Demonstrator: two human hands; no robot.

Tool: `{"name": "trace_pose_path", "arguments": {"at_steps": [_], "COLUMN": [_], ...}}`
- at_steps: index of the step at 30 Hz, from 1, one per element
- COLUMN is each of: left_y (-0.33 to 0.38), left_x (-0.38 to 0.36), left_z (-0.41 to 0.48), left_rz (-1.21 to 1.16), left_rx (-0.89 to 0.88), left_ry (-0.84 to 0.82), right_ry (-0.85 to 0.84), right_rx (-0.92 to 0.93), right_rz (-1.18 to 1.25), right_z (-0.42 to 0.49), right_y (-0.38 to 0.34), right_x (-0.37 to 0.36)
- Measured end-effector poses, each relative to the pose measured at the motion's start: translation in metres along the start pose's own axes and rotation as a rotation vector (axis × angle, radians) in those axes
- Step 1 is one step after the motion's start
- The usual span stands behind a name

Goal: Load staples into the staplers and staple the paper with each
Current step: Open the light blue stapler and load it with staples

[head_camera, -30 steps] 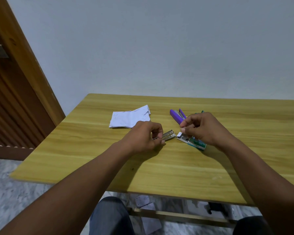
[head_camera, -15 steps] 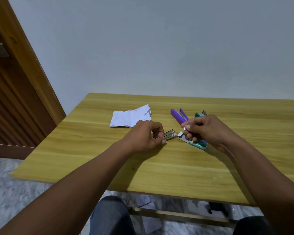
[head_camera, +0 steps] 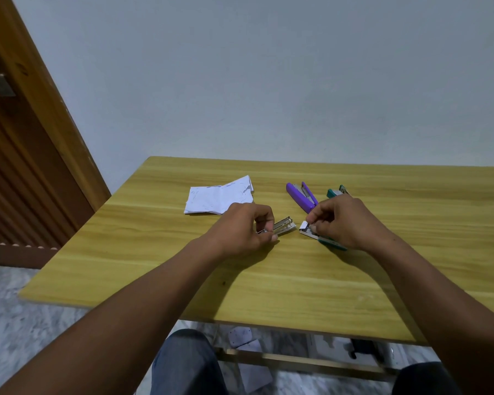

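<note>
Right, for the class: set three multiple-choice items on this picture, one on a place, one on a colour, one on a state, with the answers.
1. Where does the folded white paper lie?
A. Left of the purple stapler
B. On the person's lap
C. Against the door

2. What colour is the stapler between the paper and the green stapler?
A. Red
B. Purple
C. Black

3. What is the left hand doing?
A. Lying flat and empty
B. Lifting the paper
C. Pinching a silver metal stapler

1 A: it lies on the table, left of that stapler.
2 B: its body is plainly purple.
3 C: its fingers curl round the stapler, while the right hand picks at the staple box.
</note>
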State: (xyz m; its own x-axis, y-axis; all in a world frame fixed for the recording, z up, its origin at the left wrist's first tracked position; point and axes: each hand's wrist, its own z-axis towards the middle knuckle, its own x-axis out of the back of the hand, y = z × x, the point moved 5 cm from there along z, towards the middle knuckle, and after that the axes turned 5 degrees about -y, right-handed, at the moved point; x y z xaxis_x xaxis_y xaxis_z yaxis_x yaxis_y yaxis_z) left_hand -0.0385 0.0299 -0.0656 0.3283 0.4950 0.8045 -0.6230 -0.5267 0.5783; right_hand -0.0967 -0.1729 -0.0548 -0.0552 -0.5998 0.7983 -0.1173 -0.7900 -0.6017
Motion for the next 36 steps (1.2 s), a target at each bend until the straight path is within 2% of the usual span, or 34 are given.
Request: {"name": "trace_pose_path", "arguments": {"at_steps": [8,16,26,36], "left_y": [0.000,0.006,0.011,0.013], "left_x": [0.000,0.002,0.001,-0.001], "left_z": [0.000,-0.002,-0.005,-0.004], "left_rz": [-0.004,-0.020,0.018,0.078], "left_rx": [-0.007,-0.017,-0.070,-0.124], "left_ry": [0.008,-0.029,-0.017,-0.027], "right_ry": [0.045,0.040,0.049,-0.002], "right_rx": [0.045,0.059,0.250,0.296], "right_rz": [0.000,0.299,0.241,0.318], "right_z": [-0.003,-0.007,-0.014,-0.012], "right_y": [-0.004,-0.010,-0.026,-0.027], "right_x": [0.003,0.006,-0.004,-0.007]}}
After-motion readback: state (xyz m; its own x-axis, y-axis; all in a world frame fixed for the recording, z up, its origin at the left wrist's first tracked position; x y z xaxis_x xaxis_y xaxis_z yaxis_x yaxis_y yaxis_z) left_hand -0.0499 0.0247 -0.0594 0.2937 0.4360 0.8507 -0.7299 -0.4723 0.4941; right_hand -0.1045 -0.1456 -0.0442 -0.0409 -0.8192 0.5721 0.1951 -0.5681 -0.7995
